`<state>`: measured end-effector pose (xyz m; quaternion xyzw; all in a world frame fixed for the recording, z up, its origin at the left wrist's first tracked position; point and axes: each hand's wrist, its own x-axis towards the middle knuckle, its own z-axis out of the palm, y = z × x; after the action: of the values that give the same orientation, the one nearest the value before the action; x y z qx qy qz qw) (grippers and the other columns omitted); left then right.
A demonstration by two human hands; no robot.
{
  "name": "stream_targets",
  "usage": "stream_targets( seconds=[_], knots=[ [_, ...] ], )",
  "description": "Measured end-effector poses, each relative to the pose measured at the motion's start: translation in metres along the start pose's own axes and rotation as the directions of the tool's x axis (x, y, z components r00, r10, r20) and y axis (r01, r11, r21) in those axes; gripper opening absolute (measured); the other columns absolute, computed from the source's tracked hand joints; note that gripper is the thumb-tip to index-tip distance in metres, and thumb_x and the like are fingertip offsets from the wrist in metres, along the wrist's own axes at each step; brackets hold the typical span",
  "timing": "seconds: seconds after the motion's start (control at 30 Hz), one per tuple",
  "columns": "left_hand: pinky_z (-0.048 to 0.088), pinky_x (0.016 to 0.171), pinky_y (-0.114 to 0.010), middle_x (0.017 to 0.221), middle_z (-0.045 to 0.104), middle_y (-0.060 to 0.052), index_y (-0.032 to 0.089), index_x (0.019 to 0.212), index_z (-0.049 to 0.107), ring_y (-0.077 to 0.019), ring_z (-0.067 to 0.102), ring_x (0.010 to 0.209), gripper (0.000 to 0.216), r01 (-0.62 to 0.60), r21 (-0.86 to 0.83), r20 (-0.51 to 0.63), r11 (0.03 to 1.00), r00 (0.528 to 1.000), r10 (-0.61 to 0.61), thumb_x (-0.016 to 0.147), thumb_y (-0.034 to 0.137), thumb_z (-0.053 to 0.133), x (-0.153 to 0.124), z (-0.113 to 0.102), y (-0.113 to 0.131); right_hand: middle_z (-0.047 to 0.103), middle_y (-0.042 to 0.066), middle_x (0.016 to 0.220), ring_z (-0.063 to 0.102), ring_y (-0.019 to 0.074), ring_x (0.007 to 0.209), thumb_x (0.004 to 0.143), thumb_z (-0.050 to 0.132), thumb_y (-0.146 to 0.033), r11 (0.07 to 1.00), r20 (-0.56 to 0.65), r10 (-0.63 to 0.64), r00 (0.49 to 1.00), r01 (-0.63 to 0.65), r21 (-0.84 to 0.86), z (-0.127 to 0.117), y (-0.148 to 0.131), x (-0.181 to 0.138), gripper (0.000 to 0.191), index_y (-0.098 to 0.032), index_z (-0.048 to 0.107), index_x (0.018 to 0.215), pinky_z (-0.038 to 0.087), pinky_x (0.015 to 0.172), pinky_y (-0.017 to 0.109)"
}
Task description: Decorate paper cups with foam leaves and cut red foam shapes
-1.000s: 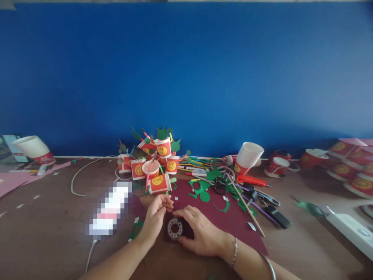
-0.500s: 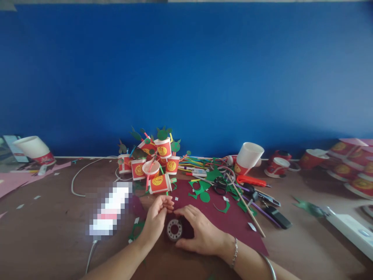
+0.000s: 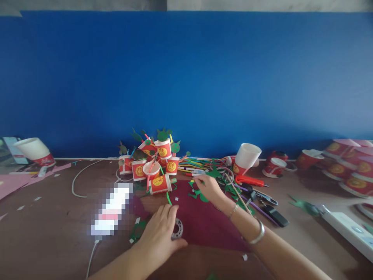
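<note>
The left hand (image 3: 161, 233) lies palm down near the middle of the table's (image 3: 52, 229) near edge. Its fingers are spread loosely over one tape roll (image 3: 177, 229), with the thumb out beside it. The roll lies flat at the near left corner of a dark red sheet (image 3: 204, 221), with its hole facing up. Being a ring, it has no long axis. Only its right part shows, since the fingers cover the rest.

The right hand (image 3: 208, 188) is stretched farther in over the sheet. Its fingers are curled and narrow among green paper scraps (image 3: 204, 197), just beside a pair of scissors (image 3: 220, 183). The fingertips are too small and blurred to tell whether they pinch anything. That wrist carries two bracelets, a thin chain (image 3: 233, 210) and a plain bangle (image 3: 258, 233).

At the far edge, against the blue wall (image 3: 186, 77), about seven red paper cups (image 3: 159, 163) stand and lie in a heap, with green cut-outs stuck among them. One white cup (image 3: 247, 155) is tipped over to their right, and another (image 3: 33, 149) lies at the far left corner. More red cups (image 3: 349, 171) run off the right edge, too cut off to count. One wooden stick (image 3: 240, 196) slants across the sheet's right side. A patch left of the hands is blurred out (image 3: 112, 208), and a white cable (image 3: 78, 177) curves behind it.
</note>
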<state>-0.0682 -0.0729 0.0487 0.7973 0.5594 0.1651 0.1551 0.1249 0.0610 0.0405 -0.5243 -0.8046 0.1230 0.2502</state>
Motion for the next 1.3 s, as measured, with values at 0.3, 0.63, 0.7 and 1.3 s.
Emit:
stream_targets(
  seconds=[0.3, 0.63, 0.7, 1.3],
  knots=[
    [0.023, 0.108, -0.05, 0.147, 0.022, -0.018, 0.013, 0.14, 0.021, -0.029, 0.019, 0.135, 0.089, -0.037, -0.177, 0.211, 0.984, 0.975, 0.074, 0.07, 0.041, 0.067, 0.0, 0.02, -0.022, 0.066, 0.019, 0.09, 0.056, 0.0298, 0.095, 0.068, 0.056, -0.008, 0.957, 0.104, -0.083, 0.991, 0.109, -0.269, 0.019, 0.004, 0.048, 0.014, -0.01, 0.069, 0.075, 0.041, 0.081, 0.036],
    [0.027, 0.107, -0.049, 0.144, 0.031, -0.015, 0.016, 0.136, 0.033, -0.0274, 0.026, 0.133, 0.066, -0.104, -0.152, 0.069, 0.983, 0.991, 0.115, 0.079, 0.035, 0.059, 0.015, 0.045, -0.017, 0.066, 0.011, 0.09, 0.06, 0.0198, 0.084, 0.091, 0.035, -0.017, 0.981, -0.127, -0.121, 0.985, 0.099, -0.165, 0.004, -0.008, 0.04, 0.024, -0.012, 0.051, 0.108, 0.044, 0.074, 0.028],
    [0.029, 0.107, -0.049, 0.144, 0.032, -0.015, 0.016, 0.136, 0.035, -0.0279, 0.027, 0.133, 0.065, -0.104, -0.145, 0.06, 0.984, 0.992, 0.113, 0.078, 0.036, 0.059, 0.016, 0.047, -0.018, 0.065, 0.009, 0.093, 0.06, 0.0172, 0.084, 0.094, 0.03, -0.021, 0.985, -0.188, -0.154, 0.97, 0.134, -0.112, -0.003, -0.014, 0.029, 0.026, -0.015, 0.046, 0.112, 0.044, 0.073, 0.025],
    [0.04, 0.099, -0.05, 0.13, 0.049, -0.023, 0.009, 0.12, 0.048, -0.0319, 0.042, 0.124, 0.047, -0.191, 0.021, -0.196, 0.981, 0.962, 0.191, 0.078, 0.027, 0.061, 0.048, 0.064, -0.013, 0.067, 0.008, 0.092, 0.065, 0.018, 0.08, 0.093, 0.033, -0.02, 0.996, -0.021, -0.031, 0.999, 0.03, -0.083, 0.008, 0.004, -0.043, 0.024, -0.018, 0.054, 0.103, 0.043, 0.063, 0.024]
  ],
)
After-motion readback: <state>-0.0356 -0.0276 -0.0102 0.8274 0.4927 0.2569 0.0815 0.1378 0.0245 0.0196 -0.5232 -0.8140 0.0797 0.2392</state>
